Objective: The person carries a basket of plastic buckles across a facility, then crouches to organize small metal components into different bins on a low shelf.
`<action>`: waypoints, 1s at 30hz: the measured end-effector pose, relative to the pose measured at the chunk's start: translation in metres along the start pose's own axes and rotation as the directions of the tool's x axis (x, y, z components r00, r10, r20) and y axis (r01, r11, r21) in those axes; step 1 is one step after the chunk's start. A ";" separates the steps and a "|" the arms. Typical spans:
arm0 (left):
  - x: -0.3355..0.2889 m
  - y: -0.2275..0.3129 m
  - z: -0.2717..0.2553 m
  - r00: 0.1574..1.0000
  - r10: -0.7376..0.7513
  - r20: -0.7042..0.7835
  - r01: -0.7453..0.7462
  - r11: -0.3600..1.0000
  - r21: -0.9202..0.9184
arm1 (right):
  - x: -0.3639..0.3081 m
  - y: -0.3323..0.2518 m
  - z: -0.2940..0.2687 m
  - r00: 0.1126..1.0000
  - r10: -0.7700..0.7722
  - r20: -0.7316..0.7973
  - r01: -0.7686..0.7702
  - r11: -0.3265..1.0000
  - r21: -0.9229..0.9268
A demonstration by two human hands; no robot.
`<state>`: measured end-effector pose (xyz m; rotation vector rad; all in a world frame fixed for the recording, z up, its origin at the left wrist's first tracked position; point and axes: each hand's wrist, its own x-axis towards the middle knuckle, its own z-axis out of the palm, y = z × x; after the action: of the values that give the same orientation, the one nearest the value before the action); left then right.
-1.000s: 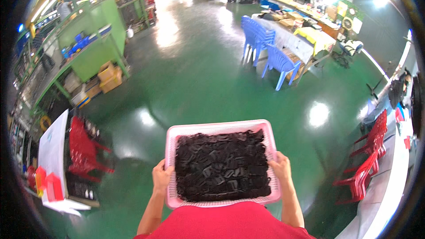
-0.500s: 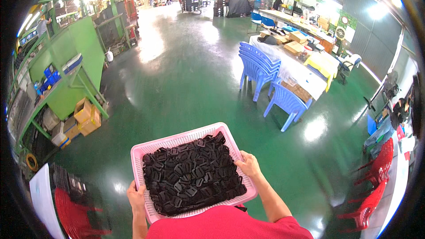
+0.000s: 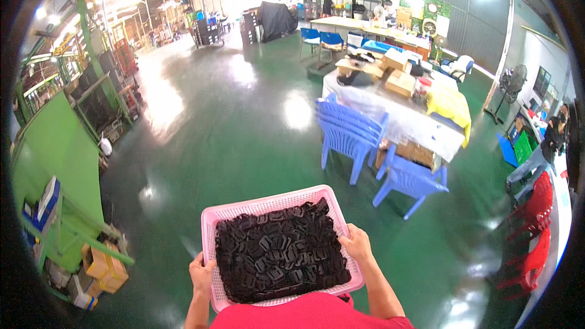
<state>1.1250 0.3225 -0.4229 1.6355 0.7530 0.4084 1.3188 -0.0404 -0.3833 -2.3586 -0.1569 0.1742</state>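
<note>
A pink plastic basket with perforated walls is carried in front of my body, above the green floor. Heaped inside it are many small black plastic buckles, spread nearly to every wall. My left hand is closed on the basket's left rim, with the thumb over the edge. On the right rim my right hand grips in the same way, its other fingers hidden under the rim. The near edge of the basket lies close against my red shirt, which covers part of it.
Ahead to the right, stacked blue plastic chairs and a single blue chair stand before a table loaded with cardboard boxes. Green machinery lines the left side. Red chairs and a person are at the right edge.
The view has swung toward the right, and the blue chairs and table appear nearer. Both hands still hold the basket of buckles. The person at the right edge now shows more.
</note>
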 end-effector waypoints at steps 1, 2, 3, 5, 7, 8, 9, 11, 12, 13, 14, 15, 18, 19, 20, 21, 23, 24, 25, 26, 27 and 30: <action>0.023 0.007 0.006 0.999 -0.044 -0.012 0.043 0.998 -0.047 | 0.027 -0.011 0.004 0.999 -0.012 0.030 0.014 0.997 -0.078; 0.041 0.015 0.013 0.996 -0.084 -0.023 0.083 0.996 -0.042 | 0.057 -0.027 0.003 0.998 -0.052 0.042 0.055 0.996 -0.074; 0.057 0.019 0.016 0.995 -0.097 -0.024 0.096 0.994 -0.046 | 0.077 -0.035 0.006 0.998 -0.048 0.051 0.053 0.995 -0.083; 0.085 0.028 0.022 0.993 -0.038 -0.111 0.030 0.997 -0.074 | 0.119 -0.050 0.015 0.994 -0.093 0.062 0.097 0.993 -0.072; 0.116 0.037 0.024 0.989 -0.072 -0.126 0.064 0.996 -0.063 | 0.158 -0.071 0.020 0.989 -0.132 0.073 0.135 0.990 -0.047; 0.126 0.037 0.025 0.988 -0.103 -0.113 0.095 0.993 -0.072 | 0.171 -0.080 0.020 0.990 -0.076 0.121 0.079 0.997 -0.026; 0.145 0.037 0.026 0.988 -0.109 -0.107 0.101 0.992 -0.078 | 0.191 -0.090 0.026 0.987 -0.038 0.156 0.037 0.999 0.008; 0.186 0.040 0.034 0.986 -0.072 -0.152 0.055 0.992 -0.110 | 0.236 -0.096 0.046 0.981 -0.095 0.170 0.096 0.995 0.001; 0.209 0.040 0.038 0.989 -0.048 -0.138 0.045 0.999 -0.027 | 0.253 -0.096 0.055 0.983 -0.113 0.143 0.115 0.993 -0.007; 0.234 0.042 0.041 0.992 -0.025 -0.122 0.032 0.998 0.057 | 0.271 -0.095 0.064 0.985 -0.130 0.117 0.133 0.991 -0.015; 0.266 0.043 0.048 0.995 -0.019 -0.097 0.029 0.994 0.102 | 0.295 -0.093 0.074 0.988 -0.115 0.102 0.115 0.993 0.006; 0.301 0.048 0.052 0.996 -0.015 -0.085 0.025 0.993 0.114 | 0.315 -0.098 0.086 0.988 -0.138 0.071 0.134 0.990 0.052; 0.384 0.076 0.060 0.998 -0.057 -0.027 0.056 0.997 -0.059 | 0.371 -0.126 0.102 0.990 -0.141 -0.019 0.142 0.988 0.060; 0.413 0.082 0.066 0.999 -0.044 -0.018 0.042 0.997 -0.062 | 0.388 -0.128 0.104 0.989 -0.143 -0.036 0.145 0.988 0.060; 0.440 0.086 0.070 0.999 -0.039 0.024 0.041 0.997 -0.063 | 0.404 -0.130 0.109 0.992 -0.109 -0.057 0.116 0.982 0.149; 0.467 0.091 0.074 0.997 -0.036 0.067 0.040 0.997 -0.063 | 0.423 -0.134 0.112 0.995 -0.073 -0.075 0.089 0.968 0.237; 0.515 0.102 0.095 0.996 -0.005 0.087 0.015 0.994 -0.112 | 0.452 -0.154 0.109 0.996 0.052 -0.073 -0.041 0.988 0.150; 0.536 0.106 0.105 0.992 -0.012 0.124 0.026 0.994 -0.105 | 0.464 -0.142 0.119 0.992 0.056 -0.109 -0.031 0.974 0.225; 0.559 0.107 0.117 0.990 -0.010 0.142 0.026 0.993 -0.116 | 0.483 -0.137 0.128 0.989 0.036 -0.145 0.008 0.957 0.291; 0.581 0.104 0.128 0.989 -0.005 0.146 0.022 0.993 -0.114 | 0.507 -0.137 0.132 0.988 0.020 -0.151 0.023 0.959 0.283; 0.605 0.099 0.135 0.991 -0.001 0.135 0.018 0.992 -0.122 | 0.528 -0.148 0.137 0.990 0.057 -0.129 -0.023 0.967 0.253; 0.672 0.091 0.155 0.993 -0.045 0.112 0.059 0.991 -0.123 | 0.612 -0.156 0.159 0.995 0.041 -0.091 -0.022 0.980 0.199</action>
<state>1.7345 0.6546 -0.4639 1.5035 0.6731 0.3201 1.8832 0.2803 -0.4348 -2.1672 -0.0529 0.0880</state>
